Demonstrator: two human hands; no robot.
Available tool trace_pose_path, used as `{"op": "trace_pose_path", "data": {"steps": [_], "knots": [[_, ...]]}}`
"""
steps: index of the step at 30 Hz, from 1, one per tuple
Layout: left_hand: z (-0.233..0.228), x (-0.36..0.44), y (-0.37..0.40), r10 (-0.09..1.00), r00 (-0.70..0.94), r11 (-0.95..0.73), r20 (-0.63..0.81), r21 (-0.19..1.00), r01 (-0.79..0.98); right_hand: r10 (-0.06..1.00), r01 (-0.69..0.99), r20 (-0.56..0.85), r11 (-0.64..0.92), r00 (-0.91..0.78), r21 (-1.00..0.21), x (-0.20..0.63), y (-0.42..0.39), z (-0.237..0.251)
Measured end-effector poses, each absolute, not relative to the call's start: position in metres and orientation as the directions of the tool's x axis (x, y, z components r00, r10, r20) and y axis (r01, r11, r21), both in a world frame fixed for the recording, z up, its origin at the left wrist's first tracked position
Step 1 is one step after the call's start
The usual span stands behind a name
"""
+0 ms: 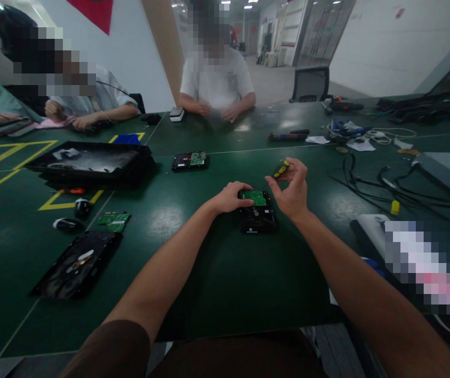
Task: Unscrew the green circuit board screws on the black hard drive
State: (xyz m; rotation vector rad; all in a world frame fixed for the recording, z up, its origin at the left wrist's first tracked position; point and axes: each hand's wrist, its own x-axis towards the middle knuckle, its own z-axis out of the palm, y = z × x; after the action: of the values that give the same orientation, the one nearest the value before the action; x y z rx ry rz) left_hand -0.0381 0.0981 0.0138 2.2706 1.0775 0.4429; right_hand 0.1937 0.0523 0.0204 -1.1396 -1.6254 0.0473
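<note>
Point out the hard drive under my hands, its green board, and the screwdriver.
hard drive (257, 219), head view, black lower casing
green board (257, 198), head view, board middle
screwdriver (280, 169), head view, yellow-black handle

The counter (193, 262) has a smooth, dark green top with a faint sheen. The hard drive (257, 212) looks like matt black metal under a glossy green circuit board (257, 198). The screwdriver (280, 169) handle looks like yellow-and-black plastic.
</note>
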Motion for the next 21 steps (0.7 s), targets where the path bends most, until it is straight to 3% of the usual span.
{"op": "trace_pose_path", "data": {"steps": [6, 11, 16, 21], "knots": [[0.0128, -0.0374, 0.0988, 0.786, 0.616, -0.508, 0.055, 0.625, 0.592, 0.706, 0.612, 0.708, 0.558, 0.004, -0.561, 0.1909, 0.0529, 0.0195], [0.0117, -0.0378, 0.0997, 0.783, 0.620, -0.510, 0.058, 0.629, 0.586, 0.669, 0.682, 0.743, 0.532, 0.025, -0.502, 0.1891, 0.0518, 0.0194], [0.0131, -0.0380, 0.0985, 0.789, 0.613, -0.504, 0.053, 0.626, 0.595, 0.678, 0.593, 0.735, 0.599, -0.017, -0.538, 0.1896, 0.0516, 0.0205], [0.0146, -0.0384, 0.0976, 0.784, 0.620, -0.507, 0.044, 0.621, 0.598, 0.671, 0.641, 0.739, 0.545, 0.051, -0.540, 0.1932, 0.0518, 0.0189]]}}
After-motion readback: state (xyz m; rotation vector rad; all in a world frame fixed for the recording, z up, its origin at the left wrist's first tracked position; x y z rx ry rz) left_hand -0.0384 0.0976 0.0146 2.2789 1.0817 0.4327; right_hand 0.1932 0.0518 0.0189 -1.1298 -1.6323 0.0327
